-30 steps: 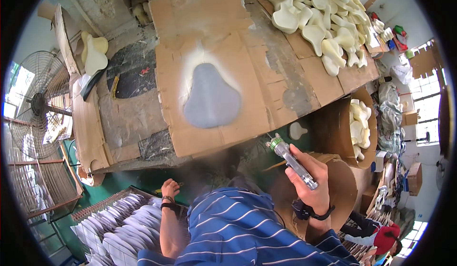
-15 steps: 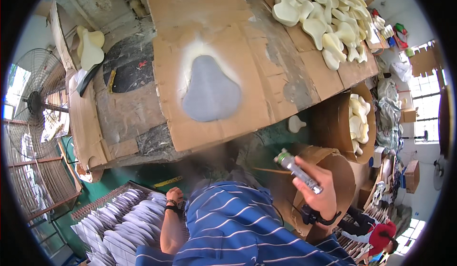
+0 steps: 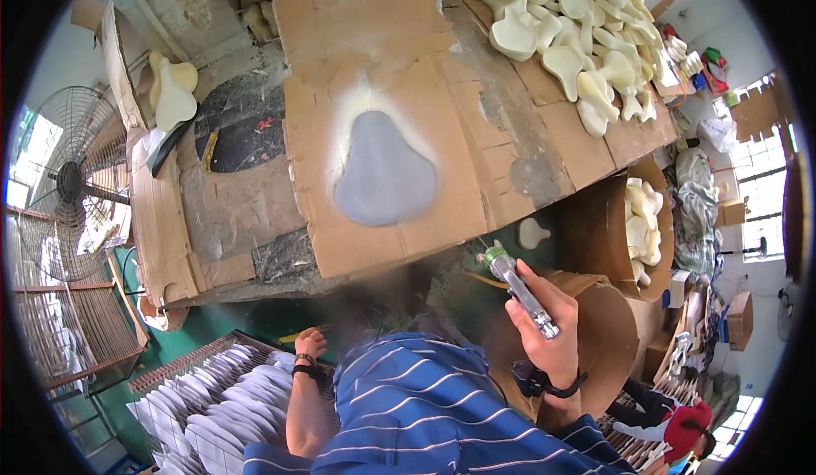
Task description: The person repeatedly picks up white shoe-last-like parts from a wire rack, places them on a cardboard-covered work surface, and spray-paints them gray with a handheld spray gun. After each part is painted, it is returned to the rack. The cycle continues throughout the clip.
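A spray gun (image 3: 520, 292) with a green ring at its front is gripped in my right hand (image 3: 552, 326). Its nozzle points up and left toward the table edge, apart from the table. On the cardboard (image 3: 374, 250) lies a grey saddle-shaped pad (image 3: 387, 173), its narrow end away from me and a pale spray halo around that end. My left hand (image 3: 311, 343) hangs low beside my body, near a rack of white, saddle-shaped pieces (image 3: 238, 398). Its fingers are loosely bent and slightly apart, with nothing seen in them.
Cream foam saddle shapes (image 3: 586, 46) are heaped at the table's far right; a few more stand at the left (image 3: 174, 93). A round cardboard drum (image 3: 591, 220) holds others, with another drum (image 3: 616, 326) nearer. A large fan (image 3: 72, 182) stands left. A person in red (image 3: 684, 432) is lower right.
My right hand and the spray gun have shifted slightly left and up toward the table edge. The left hand has loosened a little. The whole view has shifted slightly.
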Demonstrator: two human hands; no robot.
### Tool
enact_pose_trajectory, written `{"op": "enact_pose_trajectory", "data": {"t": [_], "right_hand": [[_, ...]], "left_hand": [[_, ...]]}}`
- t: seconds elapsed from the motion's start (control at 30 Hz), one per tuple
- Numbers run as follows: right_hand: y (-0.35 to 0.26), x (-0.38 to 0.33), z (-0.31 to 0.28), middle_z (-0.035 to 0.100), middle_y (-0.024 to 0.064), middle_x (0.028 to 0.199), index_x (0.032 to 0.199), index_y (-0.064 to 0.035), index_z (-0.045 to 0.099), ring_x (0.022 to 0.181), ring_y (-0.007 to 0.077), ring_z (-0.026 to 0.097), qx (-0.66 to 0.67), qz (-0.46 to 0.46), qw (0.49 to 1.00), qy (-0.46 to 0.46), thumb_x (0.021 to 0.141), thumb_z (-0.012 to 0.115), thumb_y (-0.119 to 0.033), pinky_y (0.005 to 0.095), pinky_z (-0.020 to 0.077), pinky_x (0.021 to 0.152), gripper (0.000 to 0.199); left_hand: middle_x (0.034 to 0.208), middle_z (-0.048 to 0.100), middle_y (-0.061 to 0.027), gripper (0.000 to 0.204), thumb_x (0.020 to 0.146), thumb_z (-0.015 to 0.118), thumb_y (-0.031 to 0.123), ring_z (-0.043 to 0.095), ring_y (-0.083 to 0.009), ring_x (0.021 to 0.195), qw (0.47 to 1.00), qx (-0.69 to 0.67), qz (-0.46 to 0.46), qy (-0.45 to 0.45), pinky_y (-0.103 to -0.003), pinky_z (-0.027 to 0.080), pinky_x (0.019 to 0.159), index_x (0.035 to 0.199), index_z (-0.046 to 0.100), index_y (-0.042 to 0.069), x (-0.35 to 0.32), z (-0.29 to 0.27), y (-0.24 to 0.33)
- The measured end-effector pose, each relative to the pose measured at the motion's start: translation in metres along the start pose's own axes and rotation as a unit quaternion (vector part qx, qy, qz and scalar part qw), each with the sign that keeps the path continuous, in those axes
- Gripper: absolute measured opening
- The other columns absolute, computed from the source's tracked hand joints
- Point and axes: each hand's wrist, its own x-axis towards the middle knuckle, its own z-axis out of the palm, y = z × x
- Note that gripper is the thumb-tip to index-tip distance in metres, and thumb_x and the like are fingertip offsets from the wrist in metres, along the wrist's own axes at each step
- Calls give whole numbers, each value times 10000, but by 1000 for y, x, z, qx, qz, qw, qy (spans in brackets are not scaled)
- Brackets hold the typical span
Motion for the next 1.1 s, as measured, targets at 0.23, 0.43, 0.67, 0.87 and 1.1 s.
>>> {"op": "enact_pose_trajectory", "data": {"t": [0.23,0.43,0.67,0.87,1.1], "right_hand": [[-4,-6,-13,656,144,858,1296,26,617,683,229,622,-19,-6,1000,-11,815,717,38,310,497,646,492],[-4,-10,-8,665,155,870,1293,38,615,705,230,633,5,9,999,-35,833,723,10,310,499,654,473],[-3,-14,-5,684,166,901,1276,56,617,725,236,649,15,13,999,-30,836,718,3,308,507,674,454],[-11,-21,-18,680,174,920,1296,25,615,744,291,653,31,28,985,-167,787,736,37,313,511,703,523],[-4,-30,-36,690,177,941,1288,28,621,754,280,664,18,66,986,-155,799,733,20,312,512,709,502]], "left_hand": [[963,692,-81,375,911,636,161,699,-251,836,999,1,-27,-35,-471,578,750,1275,603,74,22,-9,-31],[984,701,-84,362,922,626,168,703,-260,873,999,40,-22,-4,-469,576,763,1271,611,74,6,-2,-26],[990,709,-73,359,932,621,187,706,-238,849,999,50,-10,3,-423,576,734,1276,619,84,-2,-2,-21],[1005,711,-82,362,927,627,202,706,-242,873,996,84,-5,-3,-429,573,737,1269,627,82,0,5,-18],[1015,703,-92,362,909,643,186,702,-242,892,996,82,-4,-27,-423,582,727,1254,632,76,1,13,-7]]}}
